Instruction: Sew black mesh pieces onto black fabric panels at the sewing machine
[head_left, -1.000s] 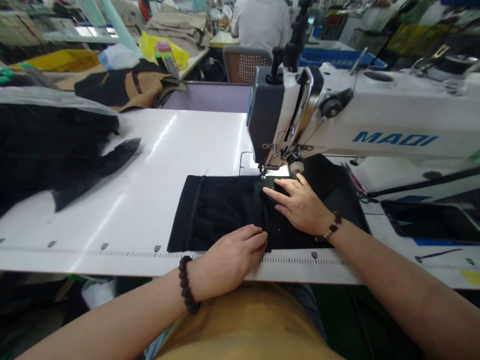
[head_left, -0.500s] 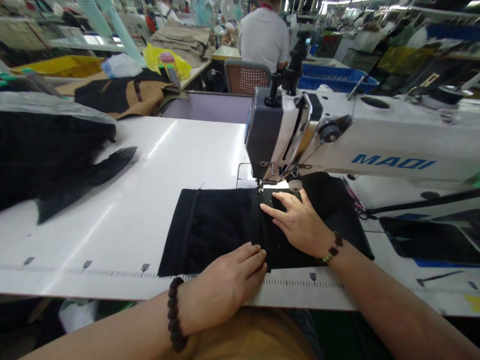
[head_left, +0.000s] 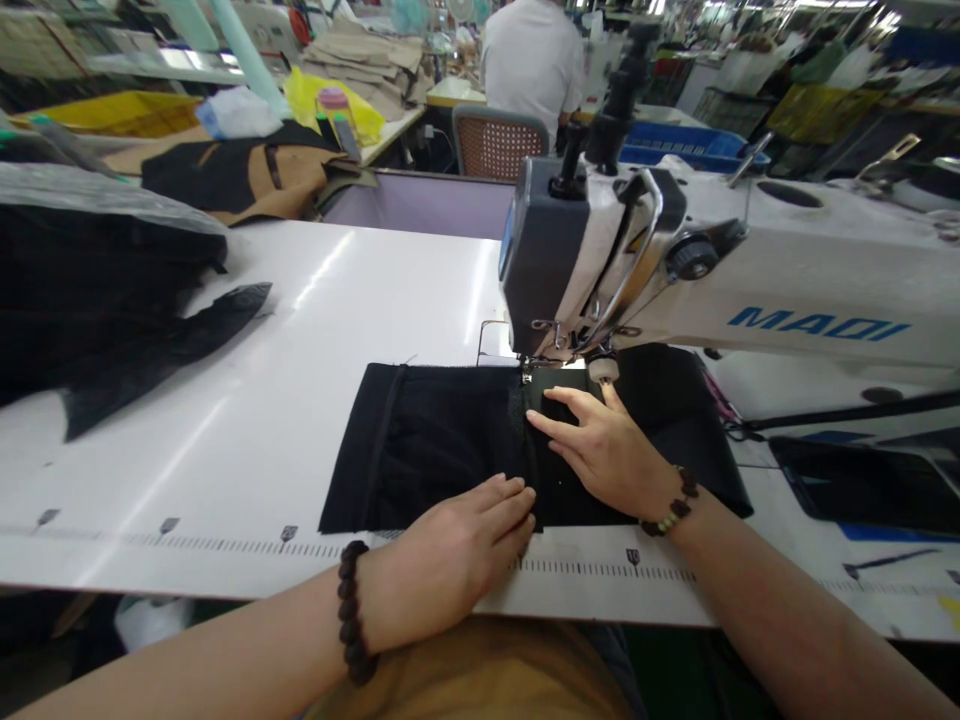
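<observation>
A piece of black fabric [head_left: 450,440] lies flat under the needle and presser foot [head_left: 527,372] of a white sewing machine [head_left: 750,260]. A seam runs from the foot toward my body. My left hand [head_left: 457,550] rests on the fabric's near edge with its fingers stretched flat beside that seam. To the right of the seam, my right hand [head_left: 600,440] lies on the dark cloth, fingers spread, the index finger reaching close to the needle area. Neither hand grips anything that shows.
Black fabric under clear plastic [head_left: 105,280] lies on the table's left side. A dark phone-like slab [head_left: 862,480] and a thin black tool [head_left: 892,562] are at the right. A ruler strip [head_left: 217,542] follows the front edge. A person in white [head_left: 532,60] sits beyond.
The view has shifted slightly, so the machine appears a little further right. Both hands keep nearly the same pose on the fabric, whose near edge sits slightly further from the table's front edge.
</observation>
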